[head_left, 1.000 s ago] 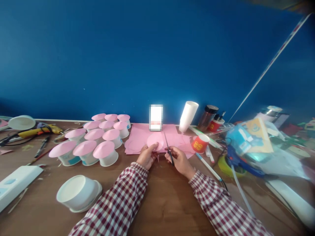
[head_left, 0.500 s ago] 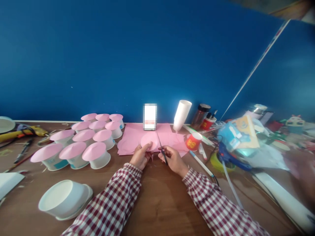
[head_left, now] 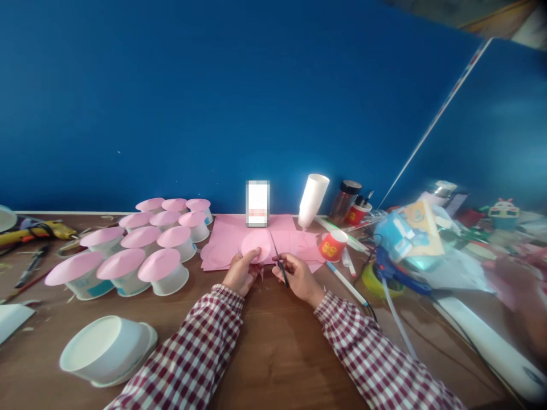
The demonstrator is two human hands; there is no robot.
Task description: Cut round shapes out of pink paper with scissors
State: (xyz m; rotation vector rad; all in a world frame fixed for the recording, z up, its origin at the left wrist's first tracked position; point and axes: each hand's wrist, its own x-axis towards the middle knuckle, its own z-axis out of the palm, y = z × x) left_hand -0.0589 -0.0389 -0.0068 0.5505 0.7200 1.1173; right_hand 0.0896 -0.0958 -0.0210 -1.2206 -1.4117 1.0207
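My left hand (head_left: 241,272) pinches a round pink paper disc (head_left: 257,244) by its near edge, thumb on top. In my right hand (head_left: 297,275) is a pair of dark scissors (head_left: 281,267), my fingers closed about the handles. The blades point up and away, close beside the disc's right edge; whether they touch it I cannot tell. Beneath and behind both hands lie pink paper sheets (head_left: 222,236). To the left, several white cups topped with shallow pink paper cones (head_left: 160,265) stand in rows.
A white bowl-like cup (head_left: 92,344) lies at front left. Behind the sheets are a bright pixelated rectangle (head_left: 257,203) and a tall white cup stack (head_left: 314,199). A red paper cup (head_left: 333,246), a white pen (head_left: 348,283), cables and plastic bags (head_left: 410,233) crowd the right side.
The view has shifted slightly, moving the whole scene a little left. Both hands keep their grip on the disc and scissors, with hardly any change between them.
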